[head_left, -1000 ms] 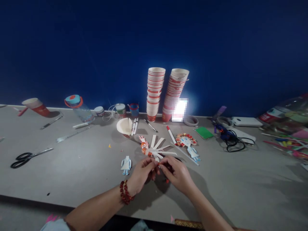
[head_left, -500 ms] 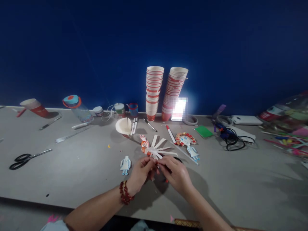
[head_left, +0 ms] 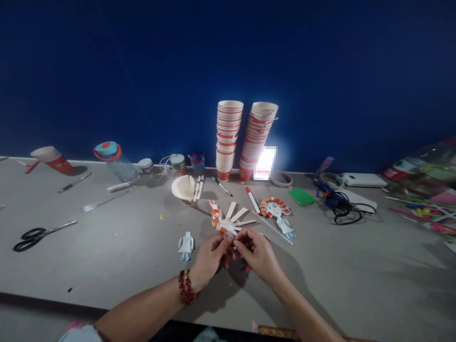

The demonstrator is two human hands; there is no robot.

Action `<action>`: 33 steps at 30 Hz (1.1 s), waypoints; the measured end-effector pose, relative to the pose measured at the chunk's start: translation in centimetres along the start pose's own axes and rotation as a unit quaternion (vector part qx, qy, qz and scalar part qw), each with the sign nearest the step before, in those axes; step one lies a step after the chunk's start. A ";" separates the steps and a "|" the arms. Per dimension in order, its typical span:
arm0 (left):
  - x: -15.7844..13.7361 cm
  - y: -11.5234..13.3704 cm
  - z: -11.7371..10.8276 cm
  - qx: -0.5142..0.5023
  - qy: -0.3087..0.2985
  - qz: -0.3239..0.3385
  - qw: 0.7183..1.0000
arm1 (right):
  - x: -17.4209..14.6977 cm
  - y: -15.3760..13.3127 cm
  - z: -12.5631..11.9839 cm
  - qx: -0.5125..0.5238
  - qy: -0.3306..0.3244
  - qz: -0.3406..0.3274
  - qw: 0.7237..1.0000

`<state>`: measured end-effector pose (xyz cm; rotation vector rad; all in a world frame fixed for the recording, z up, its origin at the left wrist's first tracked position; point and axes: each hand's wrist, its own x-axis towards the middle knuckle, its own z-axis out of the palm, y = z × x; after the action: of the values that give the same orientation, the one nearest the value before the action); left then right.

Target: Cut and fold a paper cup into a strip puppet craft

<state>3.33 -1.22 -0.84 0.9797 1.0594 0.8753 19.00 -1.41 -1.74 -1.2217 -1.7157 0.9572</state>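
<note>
In the head view, the left hand [head_left: 210, 256] and the right hand [head_left: 258, 254] meet over the grey surface [head_left: 107, 256], fingertips pinched together on the near edge of a cut paper cup [head_left: 231, 221]. The cup's wall is sliced into white strips that fan out away from the person, and some strips on its left side are curled into orange-and-white rolls. Both grips are closed on one of the near strips, though the exact contact is small and partly hidden by the fingers. A red bead bracelet [head_left: 187, 287] sits on the left wrist.

Just left of the left hand lies a small pale-blue paper figure [head_left: 185, 244]. To the right of the cut cup rests a finished paper figure with a red frilled head [head_left: 276, 211], beside a red-capped marker [head_left: 252, 199]. Farther back stand two tall stacks of paper cups [head_left: 245, 140] against the blue wall, with a single cup on its side [head_left: 184, 188] in front. Black scissors [head_left: 35, 233] lie well apart at the left, and a glue gun with black cable [head_left: 338, 204] at the right.
</note>
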 end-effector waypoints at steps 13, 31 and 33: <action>0.1 -0.8 -0.1 0.004 -0.016 -0.009 1.000 | 0.0 -0.3 -1.1 -0.223 -0.027 -0.189 0.956; 0.4 -1.0 -0.1 -0.065 -0.015 0.004 0.998 | -0.7 0.0 0.0 -0.259 0.040 -0.182 0.948; 0.3 -1.2 -0.2 -0.058 -0.004 0.009 0.998 | -0.7 0.1 -0.1 -0.273 0.043 -0.229 0.933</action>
<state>3.32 -1.27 -2.12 0.8968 0.9839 0.9364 19.33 -2.07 -1.92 -1.0879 -2.1422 0.1431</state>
